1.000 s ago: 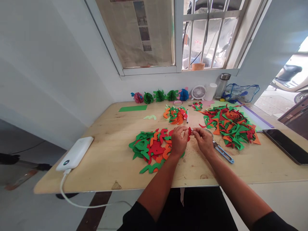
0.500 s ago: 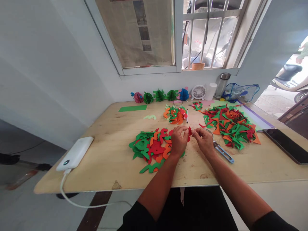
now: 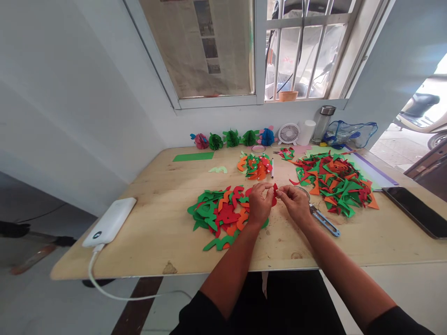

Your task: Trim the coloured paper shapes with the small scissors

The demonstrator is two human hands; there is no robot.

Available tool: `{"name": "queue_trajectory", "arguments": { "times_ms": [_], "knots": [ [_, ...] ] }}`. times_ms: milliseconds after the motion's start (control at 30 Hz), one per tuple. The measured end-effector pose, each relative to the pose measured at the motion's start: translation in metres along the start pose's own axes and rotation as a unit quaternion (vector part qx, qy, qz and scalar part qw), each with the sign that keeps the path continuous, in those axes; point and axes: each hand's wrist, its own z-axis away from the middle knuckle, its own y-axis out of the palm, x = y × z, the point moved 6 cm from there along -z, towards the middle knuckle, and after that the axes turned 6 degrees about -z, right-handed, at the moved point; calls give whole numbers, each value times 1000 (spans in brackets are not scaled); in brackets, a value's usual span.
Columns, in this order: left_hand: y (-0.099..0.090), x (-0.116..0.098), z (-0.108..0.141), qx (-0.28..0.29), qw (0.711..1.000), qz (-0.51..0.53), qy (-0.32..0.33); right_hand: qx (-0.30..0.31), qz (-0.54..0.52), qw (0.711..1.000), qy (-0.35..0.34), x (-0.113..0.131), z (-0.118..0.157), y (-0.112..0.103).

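Note:
A small red paper cutout (image 3: pixel 274 201) is pinched in my left hand (image 3: pixel 260 204), whose fingers are closed around its left side. My right hand (image 3: pixel 294 200) is closed too, its thumb and fingertips pressed on the same cutout's right edge. Beneath and left of my left hand spreads a heap of green, red and orange paper shapes (image 3: pixel 228 215). A blue utility knife (image 3: pixel 324 220) lies just right of my right hand, beside a round clear item (image 3: pixel 304 190) partly hidden by that hand.
Paper scraps (image 3: pixel 338 181) are piled at the right, near a phone (image 3: pixel 415 209). A smaller paper pile (image 3: pixel 256 166) and a pen (image 3: pixel 272 168) lie behind my hands. Honeycomb paper figures (image 3: pixel 231 138), a fan (image 3: pixel 288 134) and a bottle (image 3: pixel 322 124) line the wall. A power bank (image 3: pixel 110 222) sits left.
My right fingertips have shifted slightly left, closer against the red cutout. My left hand stays nearly still, holding it.

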Motion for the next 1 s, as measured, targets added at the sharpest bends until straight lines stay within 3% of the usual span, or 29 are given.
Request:
{"name": "queue_trajectory", "arguments": {
  "times_ms": [400,600,1000],
  "knots": [
    [1,2,-1,12,1000,6,1,11,-58,998,18,-2,0,2],
    [5,1,-1,45,999,3,1,9,2,1000,-5,4,0,1],
    [7,-2,0,52,998,-20,21,-7,75,996,-41,9,1,0]
  ]
}}
